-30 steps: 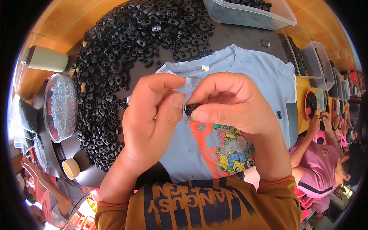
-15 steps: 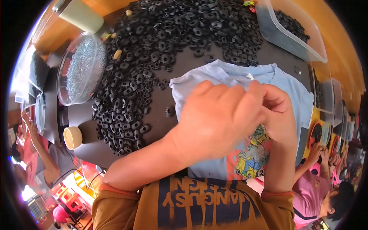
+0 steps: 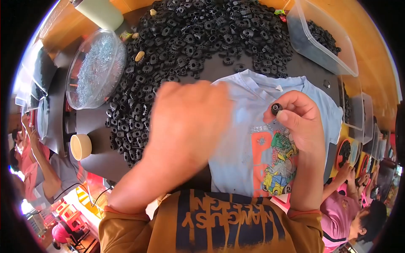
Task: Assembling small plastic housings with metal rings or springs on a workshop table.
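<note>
My right hand (image 3: 304, 128) pinches a small black plastic clip (image 3: 276, 109) between thumb and fingers; a round, pale ring shows in its end. Below it lies a light blue T-shirt (image 3: 234, 147) with a colourful cartoon print, spread on the dark table (image 3: 101, 133). My left hand (image 3: 190, 120) is apart from the right, over the shirt's left edge and the near side of a big heap of black plastic clips (image 3: 202, 38). Motion smears it and its fingers are hidden, so whether it holds anything cannot be made out.
At the left stand a round clear tub (image 3: 71, 84) of tiny silvery pieces, a cream cup (image 3: 76, 147) and a pale green container (image 3: 103, 14). A clear bin (image 3: 310, 52) with black parts is at the far right. Co-workers sit at both sides.
My hands were together over the shirt. The left has moved off to the left, toward the heap; the right stays, and the black clip in its fingers now shows.
</note>
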### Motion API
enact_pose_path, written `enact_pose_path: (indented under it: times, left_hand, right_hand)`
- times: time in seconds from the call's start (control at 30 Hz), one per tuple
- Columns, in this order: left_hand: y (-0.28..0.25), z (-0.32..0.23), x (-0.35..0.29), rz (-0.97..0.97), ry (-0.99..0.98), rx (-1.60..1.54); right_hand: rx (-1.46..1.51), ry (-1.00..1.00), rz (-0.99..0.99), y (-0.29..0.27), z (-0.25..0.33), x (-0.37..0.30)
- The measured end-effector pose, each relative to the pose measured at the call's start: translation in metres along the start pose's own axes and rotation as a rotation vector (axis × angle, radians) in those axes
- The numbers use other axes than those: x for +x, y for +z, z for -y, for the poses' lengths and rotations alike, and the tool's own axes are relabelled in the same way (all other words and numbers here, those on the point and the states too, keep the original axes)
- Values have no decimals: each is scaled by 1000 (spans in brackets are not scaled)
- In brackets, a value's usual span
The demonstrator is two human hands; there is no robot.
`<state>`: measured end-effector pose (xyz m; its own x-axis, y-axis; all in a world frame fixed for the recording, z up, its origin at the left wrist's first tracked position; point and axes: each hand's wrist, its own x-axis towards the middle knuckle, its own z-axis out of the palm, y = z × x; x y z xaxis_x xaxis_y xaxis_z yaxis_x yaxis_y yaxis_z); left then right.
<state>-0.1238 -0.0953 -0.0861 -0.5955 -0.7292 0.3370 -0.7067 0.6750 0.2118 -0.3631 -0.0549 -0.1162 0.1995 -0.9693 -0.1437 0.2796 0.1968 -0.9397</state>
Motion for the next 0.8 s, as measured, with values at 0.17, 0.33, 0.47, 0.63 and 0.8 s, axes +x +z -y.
enact_pose_path:
  times: [0.17, 0.33, 0.47, 0.63, 0.8]
  left_hand:
    - [-3, 34, -25, -27, -142, 62]
    - [9, 39, -25, 31, -137, 95]
    - [13, 47, -23, 3, -121, 116]
    - [0, 33, -19, 3, -236, -224]
    - [-16, -7, -7, 98, -389, -1066]
  right_hand:
    - [16, -18, 33, 2, -1, 2]
    - [43, -16, 35, 3, -3, 3]
    - [61, -11, 38, 3, -2, 2]
    - [84, -8, 65, 6, -1, 1]
    - [153, 12, 89, 11, 0, -4]
